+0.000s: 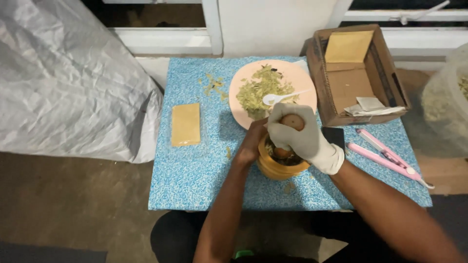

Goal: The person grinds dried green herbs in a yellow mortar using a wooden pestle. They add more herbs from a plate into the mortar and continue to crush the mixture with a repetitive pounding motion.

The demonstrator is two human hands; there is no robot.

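1. A grey sack (pixel 63 83) fills the left of the view, resting on the floor against the table (pixel 195 180), which has a blue speckled top.
2. An open cardboard box (pixel 385 78) stands on the table's far right corner, with folded paper inside; part of it runs past the table edge.
3. A pink plate (pixel 297 78) at the table's back holds green leaf bits (pixel 261 90) and a white spoon (pixel 275 98). A few leaf scraps lie loose on the table left of the plate.
4. A flat yellow slab (pixel 185 124) in clear wrap lies on the left half of the table, well apart from the hands.
5. A pink clamp-like tool (pixel 385 158) lies just right of the right forearm.
6. The mortar (pixel 273 168), orange-yellow, sits at mid-table near the front edge. Its contents are mostly hidden by the hands and hard to make out.
7. The right hand (pixel 304 139) wears a white glove, its fingers wrapped tight round a wooden pestle (pixel 292 122) standing in the mortar; only the pestle's rounded top shows.
8. The left hand (pixel 251 143), bare, cups the mortar's left rim, fingers curled on it.
9. A dark object (pixel 334 136) behind the glove is largely covered.
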